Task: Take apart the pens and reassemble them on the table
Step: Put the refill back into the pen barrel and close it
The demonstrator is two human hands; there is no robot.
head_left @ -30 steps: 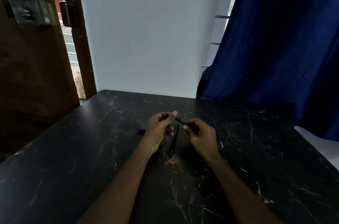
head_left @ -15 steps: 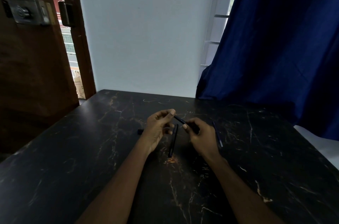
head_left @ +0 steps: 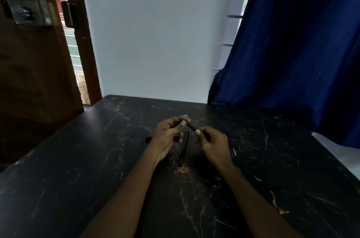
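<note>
Meanwhile, over a black marble-patterned table (head_left: pixel 97 159), a person grips a dark blue pen (head_left: pixel 190 125) between both hands, the left hand (head_left: pixel 168 133) pinching its far end with thumb and forefinger and the right hand (head_left: pixel 213 143) closed round its near end. Compared with a second ago the left fingertips have slid up along the barrel to its tip and the pen has tilted a little more steeply, while the right hand has barely shifted; that suggests a twist or pull at the end piece is under way, though whether a part is coming off or going back on cannot be told from this view. Two dark pen pieces (head_left: pixel 184 148) lie side by side on the table between the wrists, touching or nearly so, a small black cap-like part (head_left: pixel 148 139) rests just left of the left hand, and a slim blue refill (head_left: pixel 230 142) lies just right of the right hand, all unmoved, so at least one pen looks already dismantled and waiting for reassembly. No brand, label or lettering can be read on the pens; a pale bag (head_left: pixel 84 92) seen through the doorway carries print too small to make out.
</note>
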